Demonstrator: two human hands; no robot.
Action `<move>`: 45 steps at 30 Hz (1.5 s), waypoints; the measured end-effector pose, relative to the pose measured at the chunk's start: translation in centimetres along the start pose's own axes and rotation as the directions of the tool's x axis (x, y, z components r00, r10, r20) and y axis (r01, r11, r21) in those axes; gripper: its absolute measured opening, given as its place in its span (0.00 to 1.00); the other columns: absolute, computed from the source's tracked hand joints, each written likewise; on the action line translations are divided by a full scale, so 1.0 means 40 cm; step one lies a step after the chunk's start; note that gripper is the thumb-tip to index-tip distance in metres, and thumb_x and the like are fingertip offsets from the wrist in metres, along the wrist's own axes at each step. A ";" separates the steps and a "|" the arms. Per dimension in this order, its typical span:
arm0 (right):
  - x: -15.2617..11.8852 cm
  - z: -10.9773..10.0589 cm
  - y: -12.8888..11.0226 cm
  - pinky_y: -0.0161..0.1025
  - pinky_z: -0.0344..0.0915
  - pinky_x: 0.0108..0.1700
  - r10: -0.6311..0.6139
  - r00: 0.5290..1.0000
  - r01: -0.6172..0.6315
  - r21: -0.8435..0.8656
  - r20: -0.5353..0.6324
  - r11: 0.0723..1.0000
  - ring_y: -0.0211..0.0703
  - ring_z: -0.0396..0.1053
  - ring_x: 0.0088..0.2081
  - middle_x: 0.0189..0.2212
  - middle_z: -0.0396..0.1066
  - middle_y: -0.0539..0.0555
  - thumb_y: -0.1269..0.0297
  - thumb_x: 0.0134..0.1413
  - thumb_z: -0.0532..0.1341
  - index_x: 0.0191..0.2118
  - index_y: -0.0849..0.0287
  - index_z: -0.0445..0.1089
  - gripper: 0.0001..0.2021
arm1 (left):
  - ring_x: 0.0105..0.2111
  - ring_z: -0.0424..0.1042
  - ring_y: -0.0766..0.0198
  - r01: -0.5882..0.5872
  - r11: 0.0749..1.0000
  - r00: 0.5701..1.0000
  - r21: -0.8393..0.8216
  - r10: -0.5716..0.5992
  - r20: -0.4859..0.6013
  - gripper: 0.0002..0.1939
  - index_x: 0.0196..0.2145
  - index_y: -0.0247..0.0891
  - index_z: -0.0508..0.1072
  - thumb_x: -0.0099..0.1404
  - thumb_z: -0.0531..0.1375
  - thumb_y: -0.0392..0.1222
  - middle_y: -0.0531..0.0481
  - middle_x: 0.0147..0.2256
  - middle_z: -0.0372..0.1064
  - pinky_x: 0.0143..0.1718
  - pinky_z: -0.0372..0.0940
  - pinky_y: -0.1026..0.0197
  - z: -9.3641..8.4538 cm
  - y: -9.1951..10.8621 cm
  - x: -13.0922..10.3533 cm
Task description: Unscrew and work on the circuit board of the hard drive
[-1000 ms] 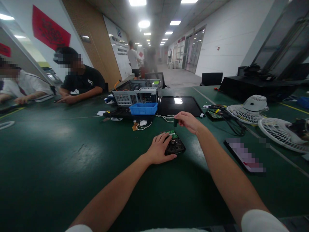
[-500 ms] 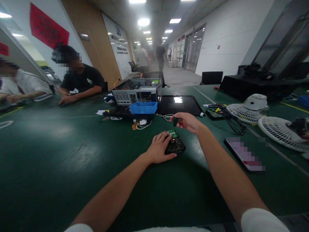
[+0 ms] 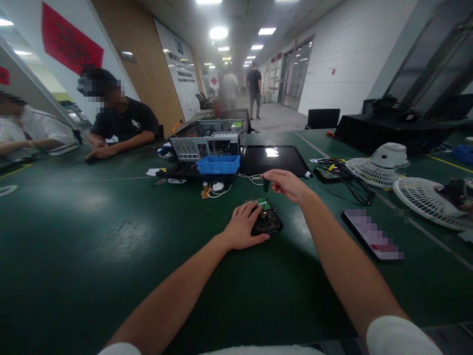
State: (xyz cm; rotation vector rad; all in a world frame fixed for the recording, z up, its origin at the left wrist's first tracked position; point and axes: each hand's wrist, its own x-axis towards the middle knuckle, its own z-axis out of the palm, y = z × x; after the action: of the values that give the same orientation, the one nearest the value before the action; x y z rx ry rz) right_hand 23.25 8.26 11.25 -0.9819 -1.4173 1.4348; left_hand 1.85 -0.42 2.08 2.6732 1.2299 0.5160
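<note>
A flat black device point(image 3: 269, 224) with a green circuit board at its far end lies on the green table. My left hand point(image 3: 242, 228) grips it from the left, fingers over its far left part and thumb along the near edge. Above the board, my right hand point(image 3: 286, 185) pinches the dark handle of a small screwdriver point(image 3: 266, 185). The screwdriver is upright, its thin shaft pointing down at the circuit board; whether the tip touches cannot be made out.
Beyond the device stand a blue tray point(image 3: 219, 165), an open computer case point(image 3: 207, 143) and a dark flat screen point(image 3: 273, 160). To the right lie a phone point(image 3: 371, 234), black cables point(image 3: 364, 195) and white fan parts point(image 3: 424, 202). A co-worker point(image 3: 125, 121) sits at the far left.
The screwdriver in my right hand has turned more upright and its shaft now shows over the board. My left hand stays put on the device. People in the corridor have moved.
</note>
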 end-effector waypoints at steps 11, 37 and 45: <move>0.003 -0.004 0.000 0.31 0.64 0.24 -0.033 0.999 0.028 0.129 0.032 0.991 0.34 0.68 0.25 0.38 0.78 0.58 0.63 0.57 0.65 0.42 0.61 0.77 0.10 | 0.69 0.44 0.39 0.008 1.000 1.000 0.014 -0.008 0.002 0.51 0.72 0.43 0.48 0.61 0.55 0.74 0.39 0.70 0.45 0.66 0.45 0.37 0.003 0.000 0.000; 0.008 -0.004 0.003 0.34 0.68 0.27 -0.007 1.000 0.005 0.155 0.017 0.988 0.38 0.71 0.27 0.38 0.78 0.60 0.67 0.59 0.60 0.42 0.62 0.76 0.10 | 0.69 0.44 0.39 0.015 1.000 1.000 -0.018 -0.015 0.005 0.52 0.72 0.44 0.47 0.60 0.57 0.74 0.39 0.70 0.45 0.66 0.44 0.36 0.001 0.000 0.001; 0.001 -0.004 -0.001 0.32 0.68 0.27 -0.027 0.999 0.024 0.139 0.021 0.990 0.35 0.71 0.27 0.37 0.78 0.59 0.66 0.57 0.65 0.41 0.62 0.76 0.07 | 0.69 0.44 0.39 0.014 1.000 1.000 -0.006 -0.014 0.013 0.52 0.72 0.43 0.47 0.61 0.55 0.75 0.38 0.70 0.44 0.66 0.44 0.37 0.000 0.001 0.001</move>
State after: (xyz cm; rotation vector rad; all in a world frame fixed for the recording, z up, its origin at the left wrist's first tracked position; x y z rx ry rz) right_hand 23.38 8.35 11.29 -0.8592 -1.3220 1.5089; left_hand 1.89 -0.40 2.11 2.6564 1.2413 0.4991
